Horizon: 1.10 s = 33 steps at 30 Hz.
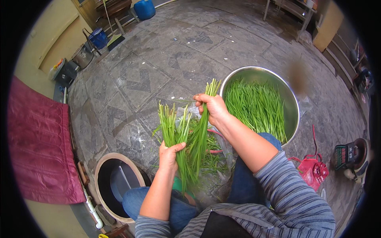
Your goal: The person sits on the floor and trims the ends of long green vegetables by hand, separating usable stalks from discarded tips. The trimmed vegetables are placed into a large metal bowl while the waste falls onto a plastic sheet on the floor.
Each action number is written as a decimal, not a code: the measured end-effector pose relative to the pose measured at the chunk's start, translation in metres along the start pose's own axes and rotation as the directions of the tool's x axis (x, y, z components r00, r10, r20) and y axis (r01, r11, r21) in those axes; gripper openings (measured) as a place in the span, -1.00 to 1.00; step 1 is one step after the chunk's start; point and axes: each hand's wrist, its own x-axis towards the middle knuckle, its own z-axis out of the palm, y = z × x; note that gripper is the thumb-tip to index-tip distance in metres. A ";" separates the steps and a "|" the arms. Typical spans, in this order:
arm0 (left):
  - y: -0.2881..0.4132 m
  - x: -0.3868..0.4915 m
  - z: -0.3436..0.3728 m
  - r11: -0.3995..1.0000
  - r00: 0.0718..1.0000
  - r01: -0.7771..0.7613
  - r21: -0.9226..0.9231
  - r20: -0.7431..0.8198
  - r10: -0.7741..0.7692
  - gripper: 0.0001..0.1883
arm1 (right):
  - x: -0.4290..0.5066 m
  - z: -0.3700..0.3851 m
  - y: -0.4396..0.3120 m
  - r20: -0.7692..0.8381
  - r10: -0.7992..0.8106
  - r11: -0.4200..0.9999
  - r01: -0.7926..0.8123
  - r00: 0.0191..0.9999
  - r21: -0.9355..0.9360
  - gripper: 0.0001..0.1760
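Observation:
My left hand (169,155) is closed around a bunch of garlic chives (170,126), its pale cut ends pointing up and its green leaves hanging below. Higher and to the right, my right hand (212,106) grips a second bunch of chives (202,126) near its pale ends; its leaves hang down beside the first bunch. Loose green scraps (212,160) lie on a clear plastic bag (227,148) on the ground under the hands. At the right, a large round metal basin (293,125) holds many chives (256,107), laid side by side.
A dark tub with a tan rim (99,190) stands by my left knee. Right of my legs lie a red plastic bag (312,172) and a scale (361,151). A maroon quilt (44,142) hangs at the left. Buckets (99,38) and a broom (115,41) stand at the upper left.

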 end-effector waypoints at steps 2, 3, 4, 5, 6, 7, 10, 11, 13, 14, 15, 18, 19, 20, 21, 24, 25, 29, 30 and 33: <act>-0.001 0.002 -0.003 1.000 0.999 0.025 -0.011 0.024 -0.025 -0.58 | -0.001 -0.002 -0.004 0.056 0.013 1.000 -0.012 0.998 -0.014 -0.87; -0.001 0.003 -0.004 1.000 1.000 0.023 -0.016 0.007 -0.023 -0.59 | -0.003 -0.002 -0.003 0.071 0.030 0.998 -0.026 0.997 -0.054 -0.86; -0.002 0.004 -0.005 1.000 1.000 0.022 -0.021 -0.010 -0.022 -0.60 | -0.006 0.000 0.000 0.148 0.068 0.995 -0.056 0.987 -0.082 -0.86; -0.002 0.005 -0.006 0.999 0.999 0.021 -0.027 -0.026 -0.022 -0.62 | -0.010 0.001 0.004 0.229 0.110 0.990 -0.085 0.967 -0.116 -0.85; -0.003 0.005 -0.006 0.999 0.999 0.029 -0.033 -0.019 -0.030 -0.62 | -0.013 0.003 0.007 0.261 0.134 0.981 -0.090 0.956 -0.173 -0.85; -0.003 0.005 -0.006 0.999 0.999 0.037 -0.039 -0.012 -0.037 -0.62 | -0.015 0.005 0.011 0.225 0.131 0.965 -0.072 0.965 -0.252 -0.86; -0.003 0.004 -0.004 1.000 1.000 0.019 -0.013 0.009 -0.019 -0.60 | -0.018 0.008 0.019 0.218 0.110 0.949 -0.037 0.970 -0.313 -0.86; -0.003 0.004 -0.003 1.000 1.000 0.006 0.004 0.016 -0.006 -0.60 | -0.018 0.008 0.020 0.239 0.107 0.951 -0.029 0.965 -0.308 -0.86; -0.001 0.003 -0.001 1.000 0.999 -0.004 0.004 0.034 0.004 -0.57 | -0.017 0.008 0.021 0.266 0.125 0.958 -0.047 0.956 -0.283 -0.87; 0.000 0.001 0.000 1.000 0.999 -0.008 0.004 0.042 0.007 -0.56 | -0.018 0.008 0.021 0.273 0.146 0.963 -0.073 0.951 -0.261 -0.87; 0.002 0.000 0.000 1.000 0.999 0.004 0.002 0.052 -0.004 -0.56 | -0.018 0.008 0.021 0.258 0.165 0.965 -0.102 0.952 -0.243 -0.87; 0.005 -0.002 0.002 0.999 0.997 0.028 -0.018 0.075 -0.026 -0.55 | -0.021 0.011 0.022 0.261 0.208 0.971 -0.166 0.943 -0.175 -0.88; 0.006 -0.002 0.003 0.999 0.997 0.029 -0.033 0.078 -0.026 -0.55 | -0.021 0.012 0.022 0.248 0.180 0.980 -0.151 0.952 -0.131 -0.88; 0.007 -0.002 0.004 0.999 0.996 0.021 -0.044 0.092 -0.017 -0.54 | -0.021 0.012 0.022 0.223 0.160 0.985 -0.142 0.962 -0.094 -0.89; 0.008 -0.002 0.004 0.998 0.995 0.036 -0.041 0.092 -0.032 -0.55 | -0.021 0.012 0.021 0.214 0.152 0.988 -0.142 0.965 -0.057 -0.89; 0.010 -0.002 0.007 0.998 0.992 0.055 -0.034 0.116 -0.050 -0.56 | -0.016 0.011 0.019 0.185 0.078 0.997 -0.078 0.980 -0.009 -0.91; 0.011 -0.002 0.007 0.998 0.992 0.059 -0.038 0.117 -0.055 -0.57 | -0.015 0.010 0.018 0.178 0.085 0.996 -0.083 0.980 -0.016 -0.91; 0.011 -0.001 0.007 0.998 0.990 0.050 -0.025 0.130 -0.046 -0.61 | -0.010 0.008 0.010 0.102 0.015 1.000 -0.017 0.995 0.019 -0.91; 0.009 0.000 0.006 0.998 0.992 0.064 -0.027 0.115 -0.061 -0.61 | -0.009 0.007 0.006 0.070 0.024 0.999 -0.026 0.997 0.028 -0.92; 0.003 0.002 0.001 0.998 0.993 0.059 -0.030 0.107 -0.056 -0.63 | 0.000 -0.001 -0.018 -0.040 -0.114 0.989 0.117 0.993 0.090 -0.90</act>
